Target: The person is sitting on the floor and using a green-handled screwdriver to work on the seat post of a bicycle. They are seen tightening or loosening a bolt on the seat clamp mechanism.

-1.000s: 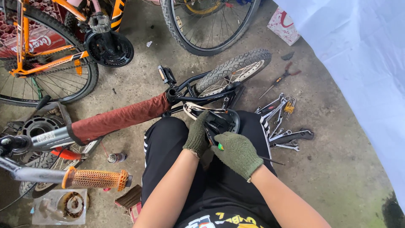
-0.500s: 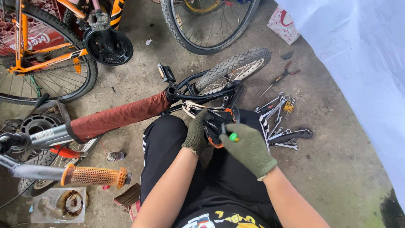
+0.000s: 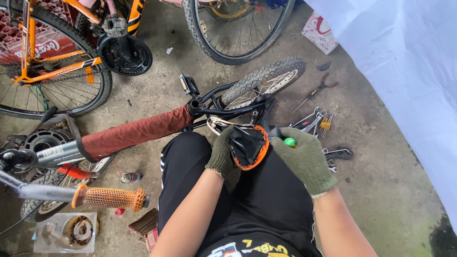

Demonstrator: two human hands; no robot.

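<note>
Gloved left hand [image 3: 222, 153] grips an upturned bike saddle [image 3: 248, 145]; at its 3 o'clock, the gloved right hand [image 3: 304, 159] clenches a green-tipped tool [image 3: 288, 142] that could slip and gouge it.

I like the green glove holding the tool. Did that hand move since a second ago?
Yes. The right hand with the green-tipped tool went up toward the saddle, closer to the wrenches on the floor.

An orange bicycle [image 3: 57, 57] stands at the upper left. Wrenches [image 3: 316, 119] and pliers [image 3: 323, 83] lie on the concrete floor [image 3: 381, 190] beside a white sheet [image 3: 404, 62].
</note>
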